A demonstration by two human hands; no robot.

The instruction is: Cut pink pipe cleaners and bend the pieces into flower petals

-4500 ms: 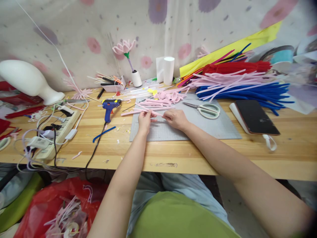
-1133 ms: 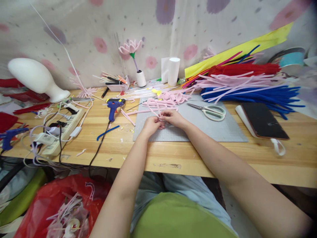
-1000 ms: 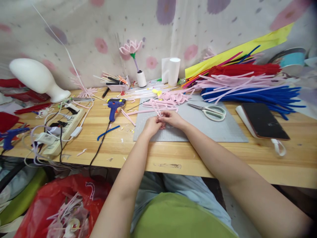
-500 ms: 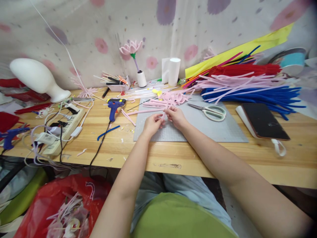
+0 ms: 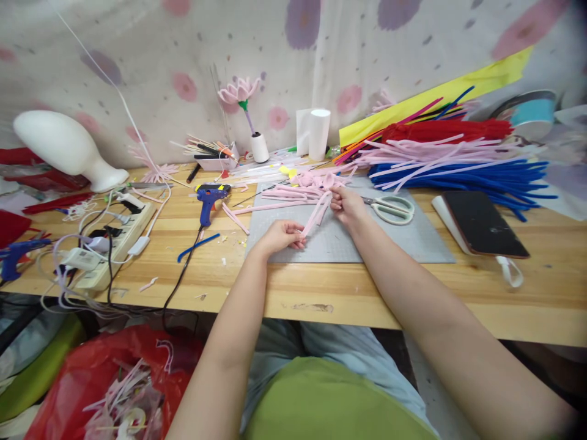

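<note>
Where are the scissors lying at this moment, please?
In the head view, the pale-handled scissors lie on the gray cutting mat, just right of the right hand, which partly hides them; the phone is farther right.

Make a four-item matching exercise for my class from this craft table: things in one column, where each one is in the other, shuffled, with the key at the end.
Things
1. Pink strip
2. Scissors
3. Glue gun nearest the mat
4. Pink flower

Places
A. Lying on the bare wooden tabletop
B. Standing in a small white holder
C. Held between the left hand and the right hand
D. Lying on the grey mat, blades partly hidden by a hand

Right pairs: 1-C, 2-D, 3-A, 4-B
</note>
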